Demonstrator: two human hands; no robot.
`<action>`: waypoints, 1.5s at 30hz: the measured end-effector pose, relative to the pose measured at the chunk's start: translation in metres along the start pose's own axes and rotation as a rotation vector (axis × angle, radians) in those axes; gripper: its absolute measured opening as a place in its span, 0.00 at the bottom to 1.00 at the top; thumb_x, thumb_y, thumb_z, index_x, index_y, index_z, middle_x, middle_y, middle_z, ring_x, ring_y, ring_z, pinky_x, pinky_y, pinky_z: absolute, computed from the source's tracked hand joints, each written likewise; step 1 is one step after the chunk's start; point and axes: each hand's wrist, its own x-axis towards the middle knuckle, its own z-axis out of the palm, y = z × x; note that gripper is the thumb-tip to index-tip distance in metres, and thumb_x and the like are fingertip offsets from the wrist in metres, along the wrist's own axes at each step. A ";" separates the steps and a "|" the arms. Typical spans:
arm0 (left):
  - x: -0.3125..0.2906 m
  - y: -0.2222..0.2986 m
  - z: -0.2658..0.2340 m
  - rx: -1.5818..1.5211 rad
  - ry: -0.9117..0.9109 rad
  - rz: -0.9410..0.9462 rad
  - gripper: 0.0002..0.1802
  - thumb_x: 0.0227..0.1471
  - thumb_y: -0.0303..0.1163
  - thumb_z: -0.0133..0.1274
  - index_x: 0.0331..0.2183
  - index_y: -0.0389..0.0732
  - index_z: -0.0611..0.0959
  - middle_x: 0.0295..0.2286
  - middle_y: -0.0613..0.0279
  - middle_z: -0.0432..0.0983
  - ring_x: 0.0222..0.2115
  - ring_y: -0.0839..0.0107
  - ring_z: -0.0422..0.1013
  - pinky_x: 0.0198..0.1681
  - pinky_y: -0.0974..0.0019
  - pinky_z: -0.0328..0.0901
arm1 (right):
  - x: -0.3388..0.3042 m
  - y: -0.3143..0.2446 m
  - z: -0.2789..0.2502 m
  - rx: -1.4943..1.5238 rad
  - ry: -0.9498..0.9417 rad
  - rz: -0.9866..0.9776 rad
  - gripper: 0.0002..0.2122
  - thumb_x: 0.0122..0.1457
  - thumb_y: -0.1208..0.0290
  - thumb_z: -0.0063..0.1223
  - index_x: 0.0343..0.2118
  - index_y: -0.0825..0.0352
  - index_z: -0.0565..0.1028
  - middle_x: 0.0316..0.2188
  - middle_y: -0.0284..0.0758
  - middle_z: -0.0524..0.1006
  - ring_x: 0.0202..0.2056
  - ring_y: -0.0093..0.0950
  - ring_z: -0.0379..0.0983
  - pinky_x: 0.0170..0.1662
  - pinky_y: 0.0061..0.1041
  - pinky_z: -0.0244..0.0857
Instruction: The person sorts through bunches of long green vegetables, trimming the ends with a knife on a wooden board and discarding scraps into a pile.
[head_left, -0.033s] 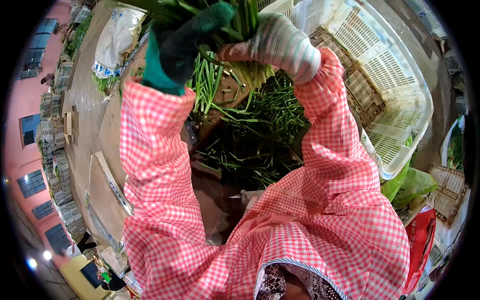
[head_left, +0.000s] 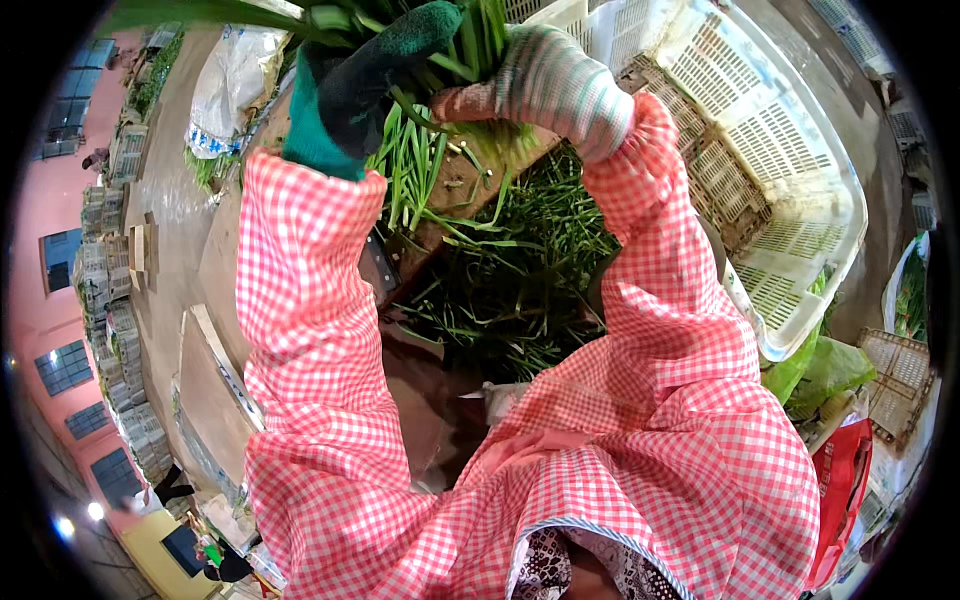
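At the top of the view I hold up a bunch of long green stalks (head_left: 482, 42) with flat leaves. My left hand (head_left: 385, 75), in a dark green and black glove, is closed around it. My right hand (head_left: 560, 85), in a striped knit glove, grips the same bunch from the other side, its fingers pointing toward the left hand. Loose stalk ends hang blurred below the right hand. Under my hands lie more green stalks (head_left: 408, 175) with pale ends, on a brown board (head_left: 465, 185). A heap of darker green leaves (head_left: 530, 260) lies below, between my forearms.
A large white plastic crate (head_left: 790, 150) stands at the right, slatted and dirty inside. A green plastic bag (head_left: 830, 372) and a red bag (head_left: 842, 490) lie nearer me. A white sack (head_left: 235, 90) is at the far left, and stacked crates (head_left: 125, 350) line the pink wall.
Both hands have shifted slightly left and up with the bunch. A long leaf now sticks out farther to the upper left.
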 end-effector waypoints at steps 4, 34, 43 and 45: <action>0.036 -0.035 -0.016 0.157 -0.067 -0.001 0.33 0.42 0.11 0.52 0.51 0.40 0.65 0.48 0.54 0.63 0.47 0.57 0.64 0.50 0.52 0.62 | 0.017 0.015 0.004 0.252 0.163 -0.256 0.25 0.38 0.49 0.64 0.36 0.62 0.77 0.25 0.39 0.78 0.28 0.34 0.75 0.34 0.29 0.66; -0.311 -0.029 -0.257 -0.727 0.366 -0.118 0.17 0.53 0.32 0.41 0.15 0.45 0.64 0.15 0.64 0.60 0.22 0.68 0.61 0.56 0.53 0.51 | -0.184 -0.053 0.191 0.191 -0.652 0.064 0.17 0.47 0.56 0.55 0.34 0.64 0.75 0.22 0.43 0.75 0.28 0.43 0.73 0.31 0.35 0.66; -0.552 -0.054 -0.299 -0.668 0.777 -0.185 0.22 0.55 0.38 0.44 0.48 0.36 0.69 0.48 0.47 0.66 0.48 0.53 0.65 0.51 0.49 0.62 | -0.196 -0.021 0.172 -0.297 -0.626 0.430 0.35 0.42 0.46 0.58 0.53 0.59 0.66 0.37 0.45 0.76 0.40 0.41 0.73 0.42 0.32 0.66; -0.548 -0.048 -0.259 -0.660 0.905 -0.286 0.19 0.51 0.31 0.48 0.45 0.36 0.72 0.43 0.51 0.70 0.44 0.54 0.68 0.49 0.49 0.63 | -0.189 -0.029 0.185 -0.211 -0.567 0.334 0.35 0.42 0.47 0.59 0.52 0.63 0.66 0.38 0.46 0.76 0.42 0.40 0.72 0.44 0.31 0.65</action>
